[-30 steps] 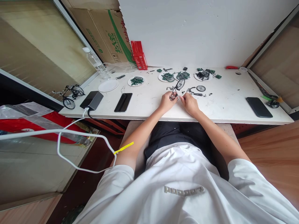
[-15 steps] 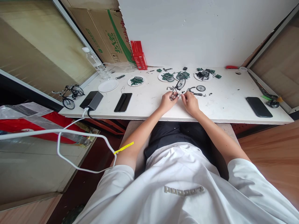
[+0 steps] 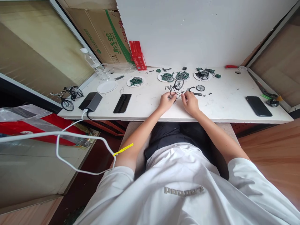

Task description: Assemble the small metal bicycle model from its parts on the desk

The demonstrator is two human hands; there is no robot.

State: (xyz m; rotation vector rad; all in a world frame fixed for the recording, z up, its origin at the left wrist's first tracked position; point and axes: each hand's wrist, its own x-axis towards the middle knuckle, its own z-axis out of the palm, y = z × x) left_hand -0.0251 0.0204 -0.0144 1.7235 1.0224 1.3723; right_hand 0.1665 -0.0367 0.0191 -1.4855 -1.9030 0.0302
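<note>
Model bicycle (image 3: 174, 86) toward desk's (image 3: 220, 109) front edge

Head view — left hand (image 3: 166, 102) clamped on it; right hand's (image 3: 191, 102) grip close beside, can't tell if holding anything. Likely fine fitting work — next move calls for steady holding, precise fingertips.

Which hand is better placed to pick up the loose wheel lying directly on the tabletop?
Probably the right hand: it is nearer the loose wheel, while the left hand holds a model bicycle. Whether the right hand pinches something is unclear.
</note>
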